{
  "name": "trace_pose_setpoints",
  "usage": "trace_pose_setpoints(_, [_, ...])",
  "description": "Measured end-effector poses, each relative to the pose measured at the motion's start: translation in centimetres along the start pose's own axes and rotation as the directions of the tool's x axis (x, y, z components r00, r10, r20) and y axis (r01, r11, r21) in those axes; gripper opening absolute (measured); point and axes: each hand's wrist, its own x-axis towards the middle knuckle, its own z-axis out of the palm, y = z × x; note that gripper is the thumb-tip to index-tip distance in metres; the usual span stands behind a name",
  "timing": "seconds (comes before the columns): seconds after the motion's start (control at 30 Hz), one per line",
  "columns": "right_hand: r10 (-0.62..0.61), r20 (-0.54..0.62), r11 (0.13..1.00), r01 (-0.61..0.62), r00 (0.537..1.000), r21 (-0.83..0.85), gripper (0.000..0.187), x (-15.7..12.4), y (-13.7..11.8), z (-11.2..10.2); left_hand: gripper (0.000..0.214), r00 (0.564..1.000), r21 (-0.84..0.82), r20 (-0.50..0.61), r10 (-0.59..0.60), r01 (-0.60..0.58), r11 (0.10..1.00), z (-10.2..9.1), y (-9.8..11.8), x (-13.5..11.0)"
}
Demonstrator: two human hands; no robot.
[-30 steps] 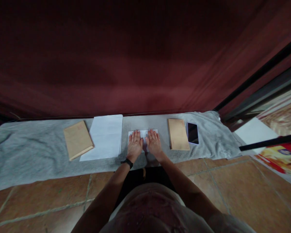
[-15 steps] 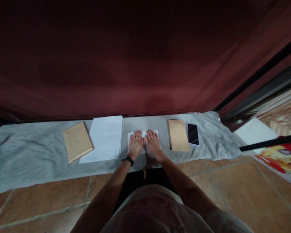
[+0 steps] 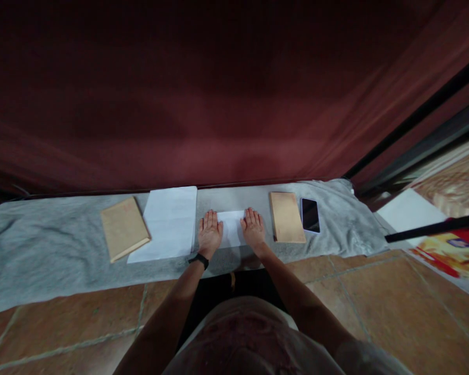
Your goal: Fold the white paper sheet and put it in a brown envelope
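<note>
A small folded white paper (image 3: 231, 227) lies on a grey cloth (image 3: 54, 245) spread over the floor. My left hand (image 3: 210, 232) rests flat on the paper's left end, fingers stretched out; a black band sits on that wrist. My right hand (image 3: 253, 228) lies flat on the paper's right end, fingers also out. The middle of the paper shows between the two hands.
A stack of white sheets (image 3: 169, 221) and a brown envelope stack (image 3: 123, 227) lie left of the hands. Another brown envelope stack (image 3: 286, 223) and a dark phone (image 3: 310, 214) lie to the right. A dark red curtain (image 3: 219, 104) hangs behind. Tiled floor (image 3: 375, 302) is in front.
Both hands have slid apart from the middle of the paper toward its left and right ends, uncovering its centre.
</note>
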Motion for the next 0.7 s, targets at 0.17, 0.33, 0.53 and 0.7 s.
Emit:
trace_pose_setpoints(0.17, [0.030, -0.022, 0.999, -0.030, 0.999, -0.013, 0.057, -0.4, 0.7, -0.2, 0.059, 0.999, 0.016, 0.019, -0.035, 0.035, 0.999, -0.6, -0.5, 0.0])
trace_pose_setpoints(0.33, [0.066, 0.001, 0.997, -0.066, 0.998, -0.038, 0.058, -0.7, 1.3, -0.6, 0.057, 0.997, 0.029, 0.052, -0.050, 0.049, 0.998, -1.4, -0.7, 0.4])
trace_pose_setpoints(0.53, [0.085, -0.024, 0.996, -0.085, 0.996, -0.027, 0.058, -1.5, 1.7, -1.3, 0.052, 0.997, 0.070, 0.070, -0.023, 0.018, 0.997, -2.7, -0.9, 1.9])
trace_pose_setpoints(0.7, [0.043, -0.028, 0.999, -0.044, 0.999, -0.014, 0.058, -3.6, 2.0, -1.8, 0.048, 0.991, 0.045, 0.134, 0.000, -0.006, 0.999, -3.8, -1.1, 3.7])
